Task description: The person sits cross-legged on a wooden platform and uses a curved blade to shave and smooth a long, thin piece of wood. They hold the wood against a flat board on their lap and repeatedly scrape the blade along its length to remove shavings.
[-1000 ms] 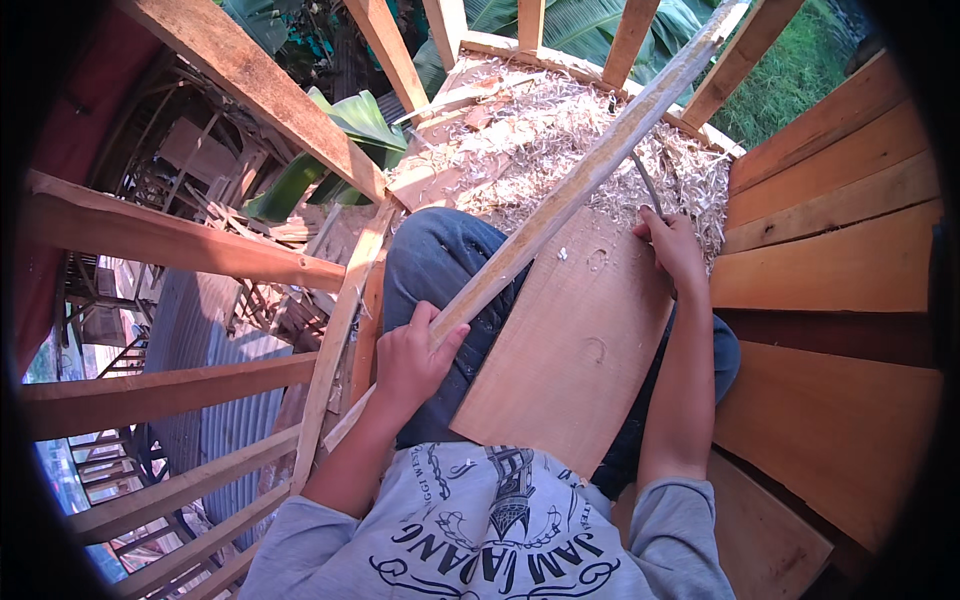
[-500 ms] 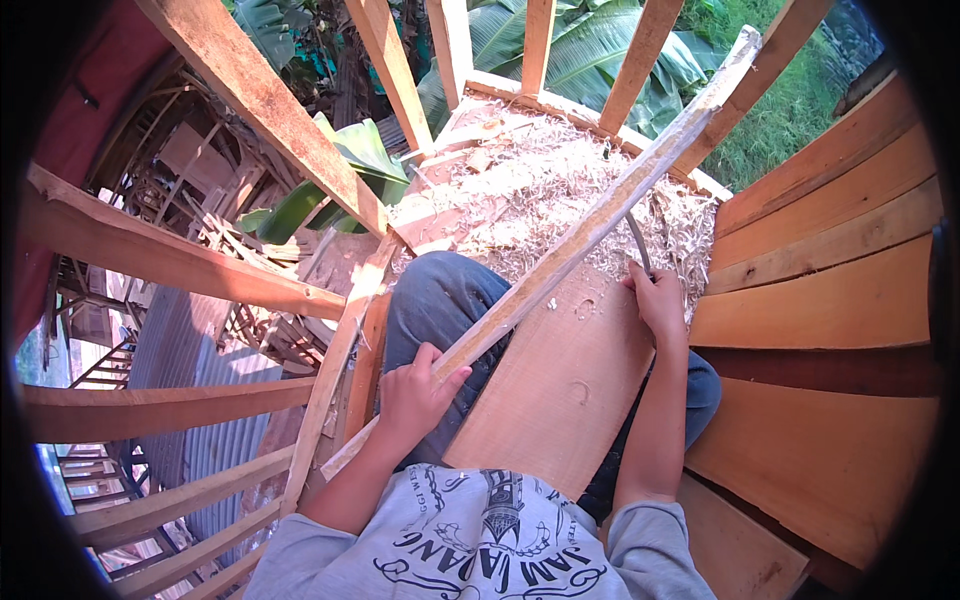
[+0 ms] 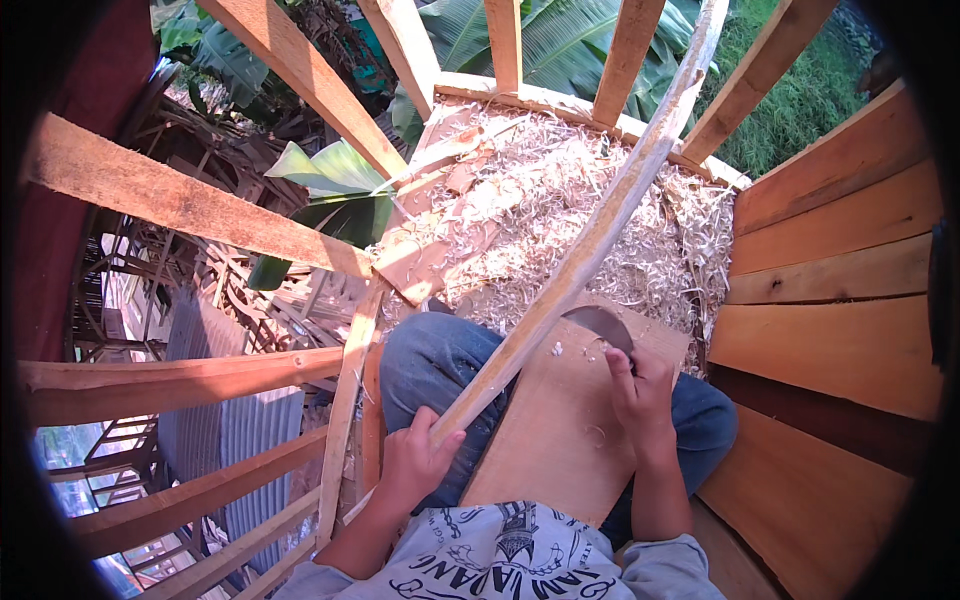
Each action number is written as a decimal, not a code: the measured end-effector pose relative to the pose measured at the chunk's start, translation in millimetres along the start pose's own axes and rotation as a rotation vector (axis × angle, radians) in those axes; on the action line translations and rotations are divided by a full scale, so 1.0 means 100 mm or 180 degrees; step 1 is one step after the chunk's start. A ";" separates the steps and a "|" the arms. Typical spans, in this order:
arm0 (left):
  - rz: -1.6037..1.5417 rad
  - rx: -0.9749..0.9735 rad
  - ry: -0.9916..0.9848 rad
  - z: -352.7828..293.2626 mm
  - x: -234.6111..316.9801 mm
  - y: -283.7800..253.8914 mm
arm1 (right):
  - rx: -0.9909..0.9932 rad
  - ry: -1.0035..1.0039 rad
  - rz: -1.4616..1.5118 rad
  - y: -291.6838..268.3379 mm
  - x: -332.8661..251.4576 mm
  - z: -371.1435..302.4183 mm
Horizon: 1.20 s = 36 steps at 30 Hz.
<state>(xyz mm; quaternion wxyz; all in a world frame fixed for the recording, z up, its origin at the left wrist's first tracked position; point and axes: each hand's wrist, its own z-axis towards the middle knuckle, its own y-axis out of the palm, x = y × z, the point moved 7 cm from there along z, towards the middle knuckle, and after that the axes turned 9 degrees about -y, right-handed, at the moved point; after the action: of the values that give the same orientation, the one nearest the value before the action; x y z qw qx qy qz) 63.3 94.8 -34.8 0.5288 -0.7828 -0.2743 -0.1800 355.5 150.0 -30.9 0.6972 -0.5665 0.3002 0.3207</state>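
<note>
A long, pale, roughly shaved wooden pole [image 3: 590, 240] slants from my lap up to the top right. My left hand [image 3: 415, 462] grips its lower end beside my left knee. My right hand [image 3: 640, 390] is closed on the handle of a knife whose dark curved blade [image 3: 600, 327] lies against the pole's right side. A flat wooden board [image 3: 560, 440] rests across my lap under both hands. I wear blue jeans and a grey printed shirt.
Wood shavings [image 3: 560, 200] cover the platform ahead. Slanted timber rails [image 3: 190, 205] stand to the left and ahead, with open air, corrugated metal sheets [image 3: 235, 440] and banana leaves [image 3: 330, 205] below. A plank wall [image 3: 840, 290] closes the right side.
My right hand with the knife has drawn back along the pole toward my body. My head has tilted, so the pole and platform sit lower in view.
</note>
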 end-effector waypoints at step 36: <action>-0.0867 -0.0662 -0.0204 0.20 -0.33 0.07 | -0.0730 -0.0865 -0.0775 0.45 -0.43 0.30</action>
<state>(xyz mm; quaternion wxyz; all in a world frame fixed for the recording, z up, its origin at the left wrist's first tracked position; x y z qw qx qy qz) 41.7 103.5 -67.0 0.4067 -0.7941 -0.3745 -0.2524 295.9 181.7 -19.0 0.6959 -0.6258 0.0944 0.3395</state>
